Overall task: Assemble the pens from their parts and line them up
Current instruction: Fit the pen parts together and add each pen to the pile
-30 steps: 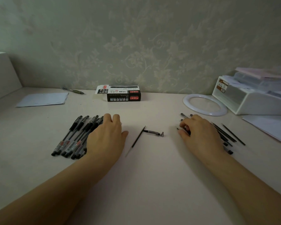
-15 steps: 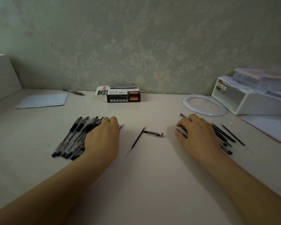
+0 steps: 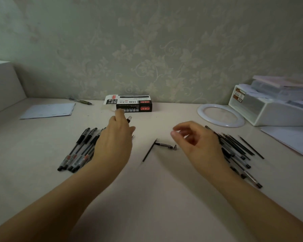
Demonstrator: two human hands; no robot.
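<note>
Cream desk [image 3: 156, 198]: carries everything, with patterned wallpaper [image 3: 164, 49] behind it.
Left hand [image 3: 115, 142]: raised over the right edge of the finished pens, fingers curled round a pen [image 3: 129, 119] whose pale-tipped end sticks out past the knuckles.
Right hand [image 3: 198, 142]: lifted just left of the loose parts, fingers loosely curled and thumb close to the fingertips; blurred, so I cannot tell whether it holds anything.
Finished pens [image 3: 79, 151]: black-capped, lying side by side in a slanted row on the left of the desk.
Loose parts [image 3: 238, 151]: a heap of thin black refills and clear barrels on the right, partly hidden by the right hand.
Single refill [image 3: 150, 150]: lies alone, slanted, between the two hands.
Pen piece [image 3: 164, 145]: short dark piece touching the refill's far end, with a small metal tip [image 3: 175, 147] just beside it.
Pen box [image 3: 129, 105]: black and white, at the back by the wall.
Paper [image 3: 47, 110]: back left, with a lone pen [image 3: 80, 101] behind it.
White ring [image 3: 220, 115]: back right, next to a white storage box [image 3: 269, 105].
</note>
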